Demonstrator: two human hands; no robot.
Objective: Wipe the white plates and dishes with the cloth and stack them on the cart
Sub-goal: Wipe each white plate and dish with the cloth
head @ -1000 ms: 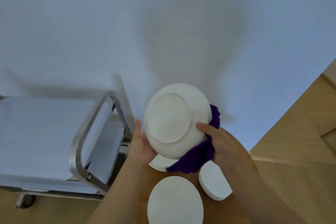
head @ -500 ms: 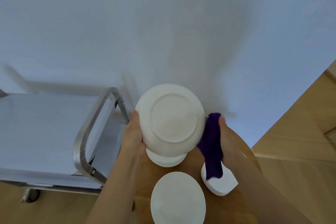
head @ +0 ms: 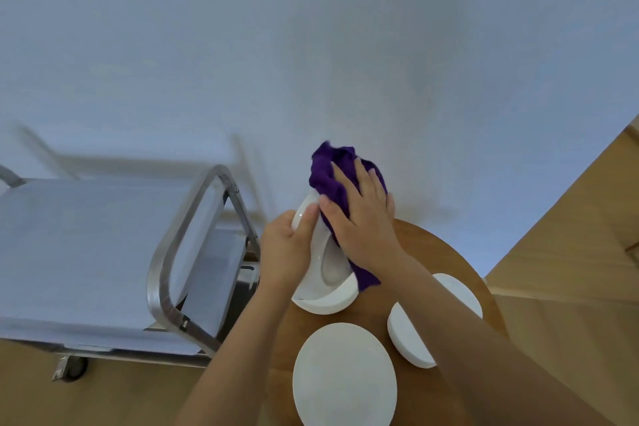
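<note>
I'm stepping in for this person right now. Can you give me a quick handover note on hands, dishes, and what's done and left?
Left hand grips the rim of a tilted white dish.
Right hand presses the purple cloth into that dish, mid-wipe.
Three more white dishes sit on the round wooden table: one under the held dish, one nearest the camera, one on the right.
The cart on the left holds no dishes yet.
Left: finish wiping, stack all four.
</note>
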